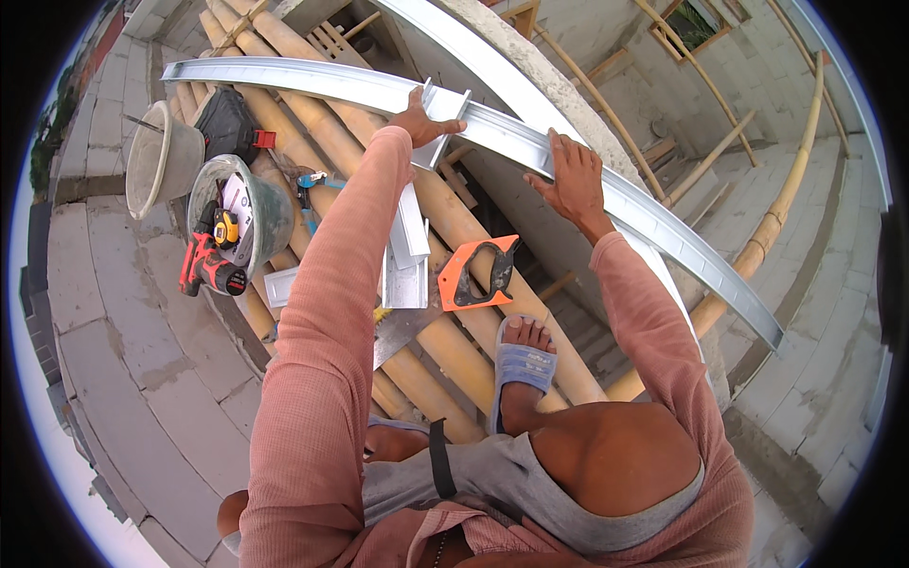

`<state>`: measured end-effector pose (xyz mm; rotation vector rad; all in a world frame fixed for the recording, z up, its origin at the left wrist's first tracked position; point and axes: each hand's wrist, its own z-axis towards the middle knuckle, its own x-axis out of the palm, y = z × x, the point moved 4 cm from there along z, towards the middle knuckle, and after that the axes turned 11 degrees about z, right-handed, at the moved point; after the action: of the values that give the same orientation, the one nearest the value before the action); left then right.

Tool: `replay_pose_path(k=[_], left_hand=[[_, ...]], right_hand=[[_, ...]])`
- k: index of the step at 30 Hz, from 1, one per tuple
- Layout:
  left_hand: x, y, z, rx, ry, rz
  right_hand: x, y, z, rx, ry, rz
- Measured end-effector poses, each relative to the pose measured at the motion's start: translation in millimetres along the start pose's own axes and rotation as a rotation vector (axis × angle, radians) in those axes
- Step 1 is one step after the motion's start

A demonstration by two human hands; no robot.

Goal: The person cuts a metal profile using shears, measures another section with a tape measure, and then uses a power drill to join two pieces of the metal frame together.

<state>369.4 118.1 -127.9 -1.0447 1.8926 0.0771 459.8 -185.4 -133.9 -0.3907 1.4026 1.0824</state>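
Note:
A long silver metal channel (653, 210) runs across in front of me, over the bamboo poles. My left hand (417, 121) rests on it, thumb and forefinger stretched apart beside a short metal crosspiece (435, 150) that sits across the channel. Its other fingers are partly hidden. Farther right, my right hand (574, 182) lies on the same channel with straight fingers and the thumb out to the side. Short cut lengths of channel (407, 275) lie below my left hand. Near my foot is a handsaw (464, 279) with an orange and black handle; its blade (405, 333) points toward me.
Bamboo poles (431, 352) form the platform under my sandalled feet, with gaps between them. At left stand a bucket (275, 213) holding a red cordless drill (206, 257) and yellow tape measure (225, 229), another bucket (142, 170) and a black case (225, 125). Another long metal strip (492, 52) lies beyond.

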Motion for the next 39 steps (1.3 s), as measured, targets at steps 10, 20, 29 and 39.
replay_pose_path(k=[10,20,29,39], left_hand=[[0.3,2.3,-8.9,-0.035,0.010,0.020],[2.1,1.3,-9.2,-0.042,-0.015,-0.012],[9.7,-2.3,-7.2,-0.030,-0.013,-0.022],[12.8,5.1,-8.1,-0.056,-0.113,-0.007]], right_hand=[[-1.6,4.3,0.4,-0.016,-0.017,-0.017],[-11.6,-0.8,12.3,0.011,0.081,-0.048],[-11.6,-36.2,33.9,0.190,0.526,0.156],[-9.6,-11.5,19.7,0.185,0.335,0.048]])
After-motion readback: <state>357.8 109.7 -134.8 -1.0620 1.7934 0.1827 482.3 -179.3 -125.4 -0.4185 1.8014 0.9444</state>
